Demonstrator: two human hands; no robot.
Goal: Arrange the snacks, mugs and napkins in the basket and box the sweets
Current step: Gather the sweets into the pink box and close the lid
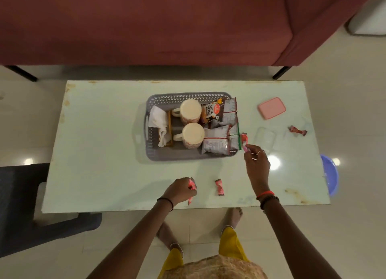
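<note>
A grey basket [188, 96] stands mid-table holding white napkins [158, 120], two upturned mugs [190, 111], and several snack packets [221, 132]. My left hand [180, 191] is closed around red-wrapped sweets [192, 184] near the table's front edge. My right hand [255, 161] pinches a red sweet [244, 141] just right of the basket. One loose sweet [219, 187] lies between my hands, another sweet [297, 130] at the right. A clear box [264, 139] sits open right of the basket, its pink lid [271, 108] farther back.
The pale green table [104, 153] has a maroon sofa [146, 28] behind it. A dark chair [18, 205] stands at the left front corner. A blue tub [331, 174] sits on the floor under the table's right edge.
</note>
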